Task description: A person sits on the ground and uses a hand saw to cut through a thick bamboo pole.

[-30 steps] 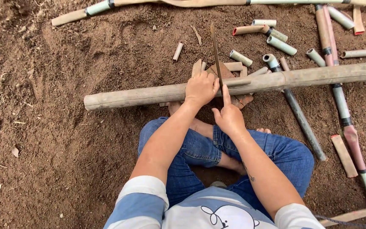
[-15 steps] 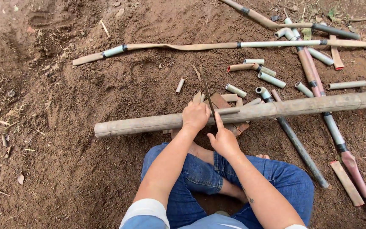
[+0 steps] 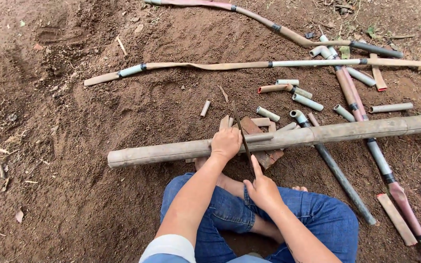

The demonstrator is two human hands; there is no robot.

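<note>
Brown, crumbly dirt (image 3: 74, 160) fills the head view, with footprints pressed in at the top and dry bits of leaf at the left edge. 1 person sits cross-legged on it in blue jeans (image 3: 317, 219), so the work lies close in front of the knees. Across the lap side runs a long pipe (image 3: 171, 152), dusty and pale, reaching from the left to the right edge. It rests on a few flat wood blocks (image 3: 252, 127), likely to lift it off the ground so it can be cut. The left hand (image 3: 226, 142) is pressed down over the pipe, fingers wrapped on top, seemingly to keep it from rolling. The right hand (image 3: 264, 187) is closed on the near end of a thin saw blade (image 3: 240, 132), with 1 finger stretched along it, maybe to steer it. The blade crosses the pipe just beside the left hand, tilted away from the person. The 2 hands are apart, 1 on each side of the blade. Beyond the pipe lie many short pipe bits (image 3: 308, 102), an elbow joint (image 3: 297, 116), and 2 long bendy hoses (image 3: 210, 65), all loose on the dirt. No box, bucket or other holder shows, so nothing is kept inside anything.
</note>
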